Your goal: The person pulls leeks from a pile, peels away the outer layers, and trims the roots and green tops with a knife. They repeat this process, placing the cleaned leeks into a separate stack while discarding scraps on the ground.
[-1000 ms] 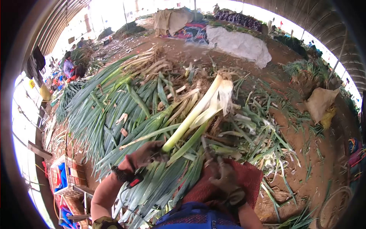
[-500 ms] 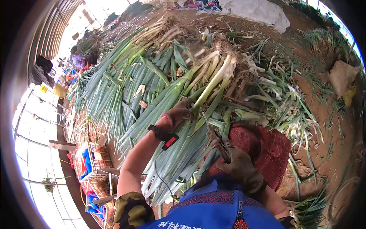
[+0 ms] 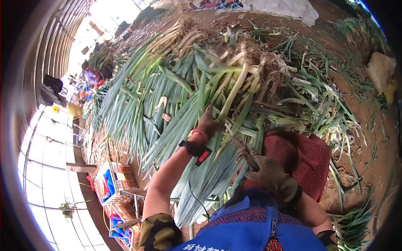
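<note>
My left hand [image 3: 208,125], with a dark band and a device at the wrist, is closed around a thick green onion [image 3: 234,91] where its pale stem turns to leaves. One finger points up along the leaves. The onion's root end lies away from me, on the heap. In a dark glove, my right hand [image 3: 268,172] grips a hand tool with a narrow metal blade [image 3: 228,129]; the fingers cover most of its handle. The blade tip is close beside the onion, just right of my left hand. Many more green onions [image 3: 146,98] lie under and beyond both hands.
Stripped leaves and peelings [image 3: 310,90] pile up at the right on bare soil [image 3: 356,113]. Dark red patterned cloth [image 3: 307,161] covers my leg. Wicker baskets [image 3: 123,175] with blue lining stand at the lower left. A white sheet [image 3: 284,10] lies at the far side.
The whole view has shifted slightly, so most things sit further right. A finger of my left hand now points upward by the onion. The tool stays in my right hand.
</note>
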Motion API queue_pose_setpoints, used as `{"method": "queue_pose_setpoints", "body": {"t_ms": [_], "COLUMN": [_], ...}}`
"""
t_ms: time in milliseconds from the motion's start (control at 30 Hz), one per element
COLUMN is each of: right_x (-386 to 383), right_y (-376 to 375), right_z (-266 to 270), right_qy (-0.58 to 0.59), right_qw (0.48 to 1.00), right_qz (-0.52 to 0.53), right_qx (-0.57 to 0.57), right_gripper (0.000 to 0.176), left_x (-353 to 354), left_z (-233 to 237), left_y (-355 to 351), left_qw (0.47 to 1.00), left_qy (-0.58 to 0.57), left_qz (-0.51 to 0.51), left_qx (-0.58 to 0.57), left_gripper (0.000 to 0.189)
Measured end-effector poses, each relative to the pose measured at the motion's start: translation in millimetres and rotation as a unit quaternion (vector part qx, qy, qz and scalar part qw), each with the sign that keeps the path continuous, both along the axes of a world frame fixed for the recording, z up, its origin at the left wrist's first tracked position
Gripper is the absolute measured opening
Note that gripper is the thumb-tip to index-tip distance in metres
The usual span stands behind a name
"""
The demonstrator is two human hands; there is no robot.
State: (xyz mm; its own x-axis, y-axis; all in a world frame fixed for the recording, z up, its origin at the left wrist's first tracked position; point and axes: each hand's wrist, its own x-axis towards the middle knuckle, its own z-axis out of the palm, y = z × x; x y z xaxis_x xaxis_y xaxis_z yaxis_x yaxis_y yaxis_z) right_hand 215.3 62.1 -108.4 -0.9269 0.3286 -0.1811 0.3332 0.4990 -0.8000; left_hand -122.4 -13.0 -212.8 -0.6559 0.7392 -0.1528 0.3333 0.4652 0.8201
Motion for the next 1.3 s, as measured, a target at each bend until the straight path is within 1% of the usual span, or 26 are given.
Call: {"method": "queue_pose_setpoints", "body": {"t_ms": [33,67,167,200,267,333,433,533,567,633,767,833,867,933,967,1067,1133,1167,1233,1300], "right_x": [3,1,-9,-11,-9,-7,-24,-42,-47,-58,-90,-99,-103,-113,-116,-129,-131,-132,-138,-141], "right_y": [-2,0,6,7,3,-3,7,29,34,44,72,81,85,89,91,106,103,102,106,111], "right_z": [0,-3,-8,-4,-1,2,-23,-15,-9,-7,-22,-21,-21,-18,-16,-22,-18,-17,-29,-34], "right_qy": [-0.016,-0.022,-0.025,-0.018,-0.004,0.017,0.035,0.009,-0.002,-0.015,-0.052,-0.025,-0.011,-0.029,-0.039,-0.020,-0.021,-0.023,0.001,0.005], "right_qw": [0.999,1.000,0.999,1.000,1.000,0.999,0.998,0.993,0.994,0.992,0.978,0.981,0.982,0.979,0.977,0.973,0.974,0.974,0.969,0.967], "right_qz": [0.020,0.010,-0.010,-0.014,-0.002,0.029,-0.039,-0.064,-0.058,-0.054,-0.072,-0.080,-0.083,-0.092,-0.095,-0.113,-0.097,-0.088,-0.102,-0.117], "right_qx": [0.027,0.013,-0.017,-0.022,-0.017,0.010,0.045,0.102,0.093,0.110,0.187,0.174,0.167,0.181,0.188,0.199,0.203,0.206,0.224,0.226], "right_gripper": [0.073,0.076,0.083,0.085,0.087,0.087,0.087,0.086,0.086,0.089,0.092,0.091,0.091,0.091,0.092,0.094,0.094,0.095,0.094,0.092], "left_x": [-2,-3,3,14,24,23,32,41,41,40,43,43,41,35,31,28,32,31,29,30], "left_z": [-5,-9,10,24,34,41,53,65,64,63,68,71,69,62,59,55,61,58,53,51], "left_y": [0,0,-1,0,-4,-6,-9,-18,-21,-25,-27,-29,-30,-30,-30,-32,-31,-31,-32,-32], "left_qw": [1.000,1.000,0.995,0.992,0.991,0.994,0.997,0.997,0.998,0.999,0.997,0.996,0.994,0.989,0.989,0.990,0.991,0.990,0.986,0.986], "left_qy": [0.010,0.020,0.070,0.079,0.079,0.067,0.044,0.013,-0.004,-0.041,-0.070,-0.078,-0.100,-0.146,-0.145,-0.139,-0.129,-0.140,-0.164,-0.164], "left_qz": [-0.001,-0.002,0.007,0.012,0.015,0.016,0.027,0.017,0.014,0.009,0.002,-0.001,0.002,0.009,0.006,0.003,0.003,0.004,0.006,0.013], "left_qx": [-0.007,-0.014,-0.075,-0.093,-0.104,-0.082,-0.055,-0.076,-0.060,-0.026,-0.036,-0.040,-0.034,-0.023,-0.026,-0.033,-0.031,-0.033,-0.037,-0.026], "left_gripper": [0.101,0.102,0.102,0.101,0.100,0.098,0.097,0.100,0.099,0.095,0.087,0.083,0.084,0.087,0.086,0.085,0.084,0.084,0.084,0.084]}}
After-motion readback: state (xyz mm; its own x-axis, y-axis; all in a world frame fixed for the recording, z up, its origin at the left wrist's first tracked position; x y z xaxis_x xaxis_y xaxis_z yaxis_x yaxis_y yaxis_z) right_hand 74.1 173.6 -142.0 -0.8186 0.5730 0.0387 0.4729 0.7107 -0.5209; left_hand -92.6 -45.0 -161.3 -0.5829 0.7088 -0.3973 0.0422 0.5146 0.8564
